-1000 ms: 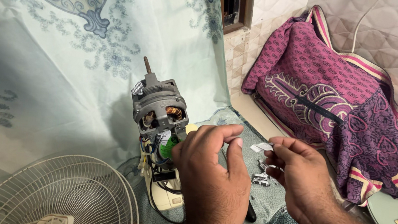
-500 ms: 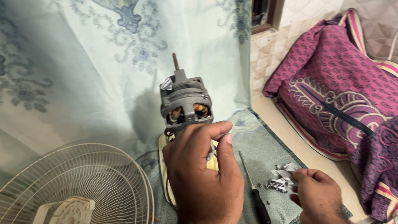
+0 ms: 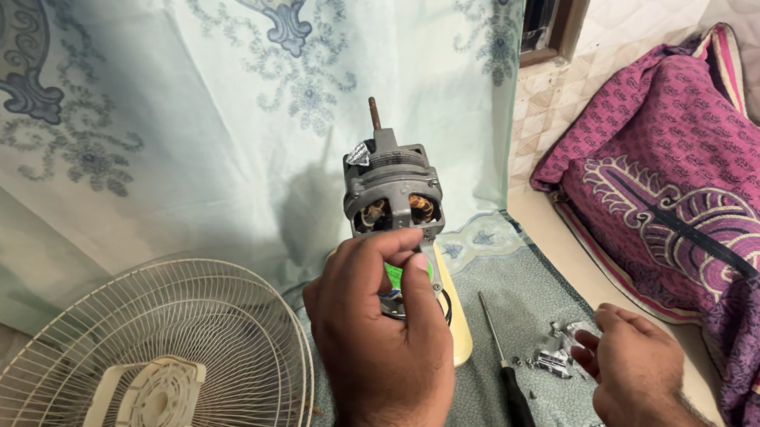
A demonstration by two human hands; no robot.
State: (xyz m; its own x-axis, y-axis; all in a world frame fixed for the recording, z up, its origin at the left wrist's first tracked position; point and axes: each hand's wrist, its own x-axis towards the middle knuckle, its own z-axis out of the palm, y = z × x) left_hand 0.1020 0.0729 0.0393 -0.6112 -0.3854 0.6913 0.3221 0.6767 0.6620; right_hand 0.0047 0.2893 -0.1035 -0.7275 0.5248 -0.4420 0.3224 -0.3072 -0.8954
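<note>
Head view, left hand (image 3: 384, 340) gripping fan motor (image 3: 392, 191), right hand (image 3: 632, 365) over screws (image 3: 556, 356)

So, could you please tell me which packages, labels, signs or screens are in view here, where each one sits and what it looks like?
Small silvery label or tag: on the upper left edge of the grey metal fan motor, roughly rectangular, shiny; its markings are too small to make out.
Green patch: low on the motor, mostly hidden by the left hand; I cannot tell whether it is a label.
No packages, signs or screens.
</note>
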